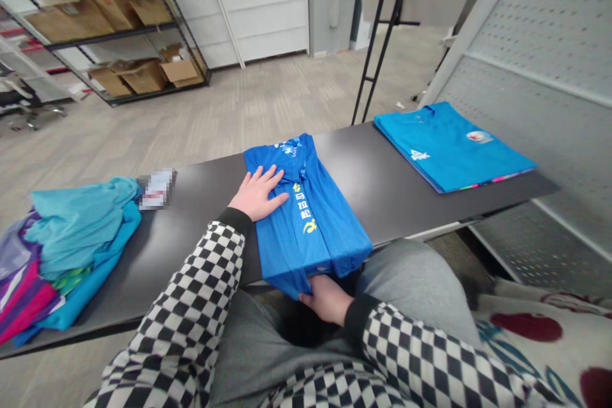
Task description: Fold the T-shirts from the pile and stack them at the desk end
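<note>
Dark table point(201, 197): blue shirt point(310, 223) lengthwise across, collar point(287, 166) far

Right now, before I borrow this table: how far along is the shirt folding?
One folded shirt lies at the right end. A blue shirt is in hand, under the left hand, right hand at its edge. The crumpled pile at left remains.

This is a stockroom or back-office workspace. A black wire shelving rack point(115, 32) at the far left holds brown cardboard boxes point(143, 74), white perforated metal panels point(535, 32) stand on the right, and a pale beige floor point(229, 116) runs beneath. A folded bright blue T-shirt point(449, 148) lies on the long dark tabletop point(382, 153).
</note>
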Available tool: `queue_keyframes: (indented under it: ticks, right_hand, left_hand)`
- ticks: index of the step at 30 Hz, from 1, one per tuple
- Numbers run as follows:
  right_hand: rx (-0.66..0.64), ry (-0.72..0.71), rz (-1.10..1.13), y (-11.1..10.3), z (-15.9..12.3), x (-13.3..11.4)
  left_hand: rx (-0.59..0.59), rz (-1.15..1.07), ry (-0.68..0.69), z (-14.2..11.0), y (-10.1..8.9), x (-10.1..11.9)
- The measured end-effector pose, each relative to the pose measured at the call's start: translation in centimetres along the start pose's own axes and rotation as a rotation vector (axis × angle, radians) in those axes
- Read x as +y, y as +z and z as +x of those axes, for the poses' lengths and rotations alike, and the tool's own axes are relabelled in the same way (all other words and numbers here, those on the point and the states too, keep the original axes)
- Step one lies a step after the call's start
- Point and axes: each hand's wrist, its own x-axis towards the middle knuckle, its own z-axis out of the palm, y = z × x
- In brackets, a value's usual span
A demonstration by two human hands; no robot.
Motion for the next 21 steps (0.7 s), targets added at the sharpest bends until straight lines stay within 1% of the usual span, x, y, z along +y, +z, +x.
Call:
queue_keyframes:
  ticks: [2,4,10,12,13,16,17,18,19,21]
  right_hand:
    - [-0.028,0.058,-0.051,-0.4,0.2,-0.3]
    - [-0.036,0.081,-0.073,-0.9,0.4,-0.5]
    - [0.032,0.087,-0.081,-1.5,0.7,-0.6]
    - [0.056,0.036,-0.067,-1.4,0.4,-0.6]
    - [0.068,-0.003,-0.049,-1.3,0.2,-0.6]
    - [0.120,-0.117,0.018,-1.2,-0.3,-0.8]
    - [0.145,-0.149,0.033,-1.2,-0.4,-0.9]
    - [0.168,-0.179,0.044,-1.2,-0.6,-1.0]
    - [0.186,-0.208,0.051,-1.2,-0.6,-1.0]
    - [0.189,-0.248,0.056,-1.4,-0.7,-1.0]
  left_hand:
    - [-0.009,0.016,-0.006,-0.1,-0.1,0.1]
    - [-0.012,0.025,-0.015,-0.1,-0.2,0.3]
    - [0.006,0.015,-0.027,0.1,0.0,0.5]
    - [0.051,-0.007,-0.025,0.0,0.0,0.5]
    - [0.094,-0.022,-0.022,-0.1,0.0,0.5]
    - [0.277,-0.061,0.000,-1.0,-0.1,0.3]
    - [0.326,-0.069,0.014,-1.5,0.0,0.2]
    - [0.346,-0.076,0.035,-2.1,0.1,0.2]
    - [0.332,-0.081,0.059,-2.6,0.2,0.1]
    - [0.223,-0.079,0.102,-3.5,0.6,0.2]
